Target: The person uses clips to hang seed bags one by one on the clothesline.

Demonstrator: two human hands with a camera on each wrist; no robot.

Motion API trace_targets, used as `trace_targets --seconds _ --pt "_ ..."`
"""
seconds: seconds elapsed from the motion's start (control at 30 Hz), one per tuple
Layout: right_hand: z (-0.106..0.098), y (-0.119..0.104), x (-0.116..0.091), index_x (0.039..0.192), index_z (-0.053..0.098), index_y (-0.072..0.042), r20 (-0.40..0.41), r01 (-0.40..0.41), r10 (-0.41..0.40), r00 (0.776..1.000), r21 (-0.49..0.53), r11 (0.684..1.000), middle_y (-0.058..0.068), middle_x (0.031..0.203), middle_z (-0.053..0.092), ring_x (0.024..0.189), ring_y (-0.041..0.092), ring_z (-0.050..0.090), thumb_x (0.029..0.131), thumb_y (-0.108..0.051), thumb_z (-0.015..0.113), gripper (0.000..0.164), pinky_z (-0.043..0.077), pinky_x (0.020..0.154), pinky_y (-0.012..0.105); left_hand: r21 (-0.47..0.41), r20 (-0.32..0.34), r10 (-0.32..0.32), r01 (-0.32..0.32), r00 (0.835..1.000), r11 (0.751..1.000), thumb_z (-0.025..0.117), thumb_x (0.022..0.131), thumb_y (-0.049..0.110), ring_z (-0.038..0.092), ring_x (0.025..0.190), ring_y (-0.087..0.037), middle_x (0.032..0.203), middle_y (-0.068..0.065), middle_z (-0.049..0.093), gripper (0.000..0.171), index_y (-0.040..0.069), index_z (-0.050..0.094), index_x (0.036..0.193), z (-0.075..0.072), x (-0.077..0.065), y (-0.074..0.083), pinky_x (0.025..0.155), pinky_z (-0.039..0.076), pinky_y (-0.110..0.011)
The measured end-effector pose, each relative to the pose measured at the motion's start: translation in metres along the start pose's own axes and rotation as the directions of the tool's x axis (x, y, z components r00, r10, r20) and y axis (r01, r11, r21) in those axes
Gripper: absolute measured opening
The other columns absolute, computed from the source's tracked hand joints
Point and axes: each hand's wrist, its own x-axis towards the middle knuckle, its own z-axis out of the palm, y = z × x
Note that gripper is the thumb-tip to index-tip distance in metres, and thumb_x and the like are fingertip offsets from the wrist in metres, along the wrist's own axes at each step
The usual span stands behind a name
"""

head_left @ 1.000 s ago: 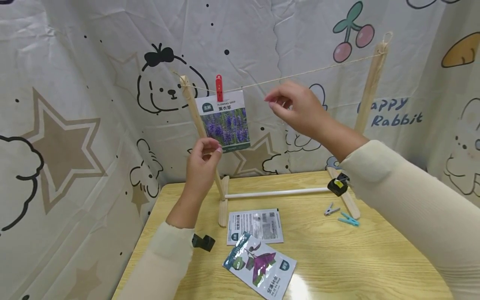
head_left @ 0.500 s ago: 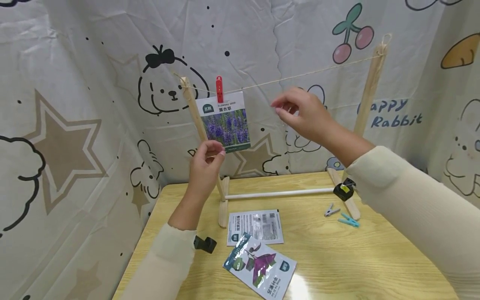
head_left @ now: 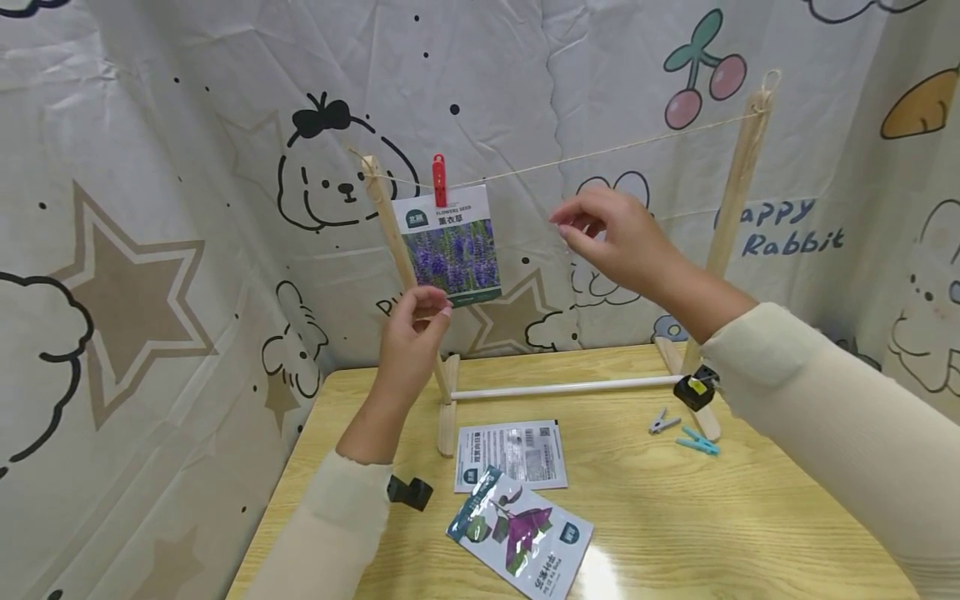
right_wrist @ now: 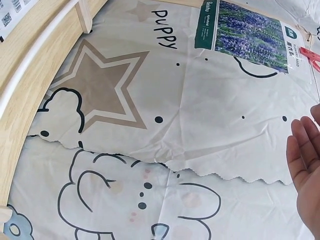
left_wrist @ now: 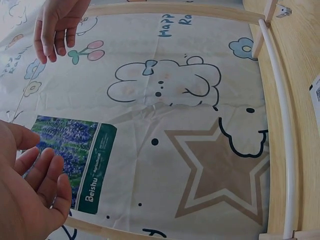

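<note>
A seed packet [head_left: 452,250] with purple flowers hangs from the string [head_left: 577,157], held by a red clothespin [head_left: 439,180] at its top edge. My left hand [head_left: 408,342] is at the packet's lower left corner, fingers relaxed and loosely bent. In the left wrist view its fingertips [left_wrist: 46,172] overlap the packet, with nothing between them. To the right of the packet and below the string, my right hand [head_left: 611,237] is raised, fingers loosely bent and holding nothing. The right wrist view shows that hand [right_wrist: 307,160] apart from the packet.
Two wooden posts [head_left: 738,187] carry the string, and a white rod [head_left: 566,388] joins their feet. Two more seed packets [head_left: 528,533] overlap on the wooden table [head_left: 675,517]. A grey clothespin [head_left: 663,422] and a blue clothespin [head_left: 698,441] lie at the right. A patterned curtain hangs behind.
My right hand has drawn slightly right and down, away from the hanging packet. My left hand has shifted a little down and right. The packet still hangs from its clothespin.
</note>
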Motion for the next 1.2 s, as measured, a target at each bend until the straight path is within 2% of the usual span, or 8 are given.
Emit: trace_targets --seconds 0.53,0.87,1.07,1.2 --pt "-0.001 0.006 -0.012 0.114 0.07 -0.004 0.005 -0.03 0.03 1.0 0.004 1.0 0.009 0.106 0.066 0.094 0.017 0.058 0.1 -0.009 0.059 0.018 0.046 0.079 0.016 0.02 0.05 -0.018 0.017 0.999 1.0 0.06 0.1 0.009 0.059 0.103 -0.022 0.115 -0.014 0.062 0.027 0.0 0.057 0.125 0.001 -0.005 -0.004 0.087 0.047 -0.03" --pt "-0.001 0.009 -0.018 0.113 0.07 -0.005 0.007 -0.023 0.023 1.0 -0.003 1.0 0.008 0.108 0.066 0.093 0.015 0.058 0.1 -0.01 0.06 0.017 0.047 0.078 0.015 0.019 0.065 -0.023 0.022 0.998 1.0 0.06 0.1 0.01 0.059 0.105 -0.023 0.115 -0.014 0.062 0.027 0.0 0.057 0.125 0.002 -0.007 -0.005 0.087 0.046 -0.03" --pt "-0.001 0.013 -0.021 0.114 0.07 -0.005 0.017 -0.047 0.048 0.999 -0.008 0.999 0.006 0.109 0.066 0.095 0.013 0.057 0.101 -0.011 0.061 0.017 0.047 0.079 0.016 0.02 0.066 -0.021 0.02 0.998 1.0 0.06 0.099 0.008 0.059 0.103 -0.022 0.115 -0.016 0.063 0.026 -0.001 0.058 0.124 0.004 -0.007 -0.006 0.085 0.046 -0.029" --pt "-0.001 0.016 -0.024 0.114 0.07 -0.005 0.008 -0.059 0.06 0.998 -0.007 0.998 0.008 0.108 0.066 0.094 0.014 0.057 0.1 -0.01 0.061 0.017 0.046 0.079 0.014 0.025 0.081 -0.035 0.033 0.996 0.999 0.06 0.099 0.008 0.059 0.102 -0.02 0.116 -0.015 0.063 0.024 0.003 0.058 0.123 0.006 -0.008 -0.007 0.084 0.046 -0.027"
